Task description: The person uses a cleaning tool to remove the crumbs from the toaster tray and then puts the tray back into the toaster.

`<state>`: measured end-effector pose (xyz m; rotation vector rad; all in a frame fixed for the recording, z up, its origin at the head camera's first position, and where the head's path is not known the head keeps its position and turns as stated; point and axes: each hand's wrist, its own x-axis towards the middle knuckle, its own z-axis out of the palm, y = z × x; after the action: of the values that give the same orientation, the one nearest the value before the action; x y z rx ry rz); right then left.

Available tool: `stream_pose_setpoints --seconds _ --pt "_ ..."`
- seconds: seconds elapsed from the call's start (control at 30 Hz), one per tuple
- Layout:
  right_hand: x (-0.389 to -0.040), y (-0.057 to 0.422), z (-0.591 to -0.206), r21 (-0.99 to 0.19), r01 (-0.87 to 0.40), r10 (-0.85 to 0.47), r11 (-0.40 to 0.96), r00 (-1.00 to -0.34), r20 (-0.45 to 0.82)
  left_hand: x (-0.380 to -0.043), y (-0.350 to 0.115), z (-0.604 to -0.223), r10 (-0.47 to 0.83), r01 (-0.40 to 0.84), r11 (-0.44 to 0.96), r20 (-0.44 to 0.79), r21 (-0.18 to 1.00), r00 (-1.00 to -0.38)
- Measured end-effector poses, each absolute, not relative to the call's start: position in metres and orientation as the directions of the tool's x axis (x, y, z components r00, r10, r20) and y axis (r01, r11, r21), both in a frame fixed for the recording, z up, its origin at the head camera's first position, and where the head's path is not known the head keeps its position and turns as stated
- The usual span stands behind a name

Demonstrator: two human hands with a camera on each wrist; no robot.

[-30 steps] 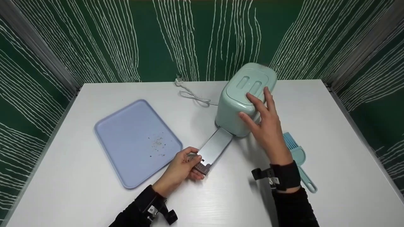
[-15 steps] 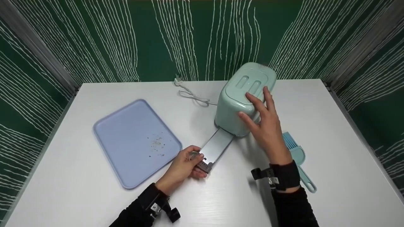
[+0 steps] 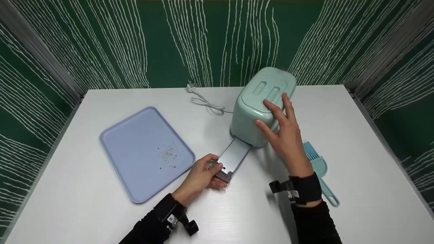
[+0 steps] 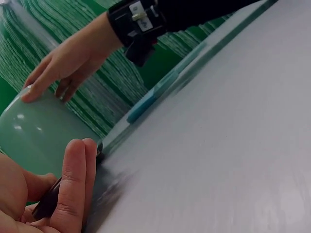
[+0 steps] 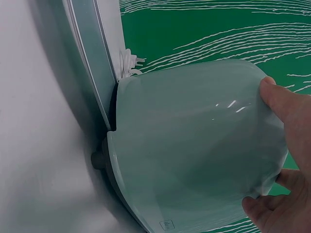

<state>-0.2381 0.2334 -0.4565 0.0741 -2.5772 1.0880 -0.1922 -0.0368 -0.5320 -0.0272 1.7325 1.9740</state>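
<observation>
A mint-green toaster [image 3: 249,123] with a lid [image 3: 255,101] on top stands right of centre. From the bottom of its near end sticks a shiny metal crumb tray [image 3: 234,156], partly inside the toaster. My left hand [image 3: 202,174] grips the crumb tray's outer end, thumb on top and fingers below; in the left wrist view the hand hides most of that end. My right hand [image 3: 288,139] holds the toaster's near right corner, with the thumb on the end face and fingertips on the lid. The right wrist view shows its thumb and fingers spread around the toaster [image 5: 194,145].
A lilac serving tray [image 3: 135,152] with scattered crumbs [image 3: 168,154] lies at the left. The toaster's bundled cord and plug [image 3: 212,105] lie behind, near the green wall. Right of my right wrist is a blue-green brush [image 3: 318,166] with a long handle.
My left hand has moved slightly forward and to the right, sliding the crumb tray a little further into the toaster. The right hand keeps its place on the toaster.
</observation>
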Motion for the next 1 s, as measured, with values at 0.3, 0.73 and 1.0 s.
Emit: stream_pose_setpoints --seconds 0.3,0.73,1.0 --pt "-0.237 0.233 -0.456 -0.692 -0.159 0.092 0.704 -0.946 0.311 -0.202 -0.026 -0.533 0.365 -0.381 -0.057 -0.336 0.923 -0.869" --pt "-0.238 0.234 -0.458 -0.689 -0.173 0.091 0.704 -0.94 0.329 -0.212 -0.014 -0.533 0.357 -0.388 -0.077 -0.338 0.918 -0.871" --pt "-0.238 0.234 -0.458 -0.697 -0.161 0.097 0.699 -0.944 0.315 -0.215 -0.009 -0.529 0.361 -0.407 -0.083 -0.353 0.91 -0.863"
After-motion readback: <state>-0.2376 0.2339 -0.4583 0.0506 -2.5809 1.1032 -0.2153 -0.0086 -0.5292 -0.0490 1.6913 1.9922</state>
